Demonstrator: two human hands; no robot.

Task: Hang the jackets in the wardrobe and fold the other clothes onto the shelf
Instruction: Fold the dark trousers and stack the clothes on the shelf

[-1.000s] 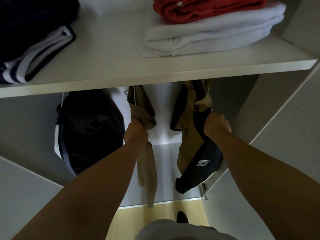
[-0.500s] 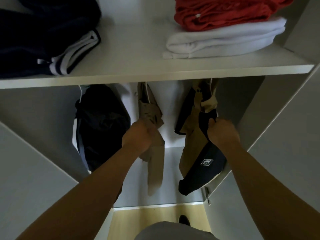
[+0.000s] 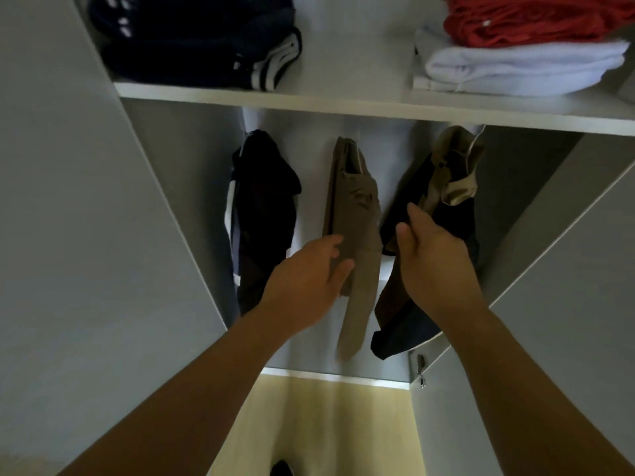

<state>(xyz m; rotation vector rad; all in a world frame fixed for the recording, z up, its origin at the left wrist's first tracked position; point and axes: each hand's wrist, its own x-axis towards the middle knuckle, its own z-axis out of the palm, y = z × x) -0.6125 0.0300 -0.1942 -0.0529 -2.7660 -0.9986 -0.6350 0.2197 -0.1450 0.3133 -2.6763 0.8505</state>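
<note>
Both hands have let go of the jackets: left hand (image 3: 305, 276) is relaxed, fingers loose beside the khaki jacket (image 3: 354, 207); right hand (image 3: 433, 259) is spread open before the khaki-and-navy jacket (image 3: 443, 187). Both jackets hang under the shelf (image 3: 343, 106).

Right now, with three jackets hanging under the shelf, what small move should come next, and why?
Probably draw both hands back out. The dark jacket, tan jacket and navy-tan jacket all hang below the shelf, with folded piles on it. The left hand lies loose against the tan jacket; the right hand looks open by the navy-tan one: no grip on either.
</note>
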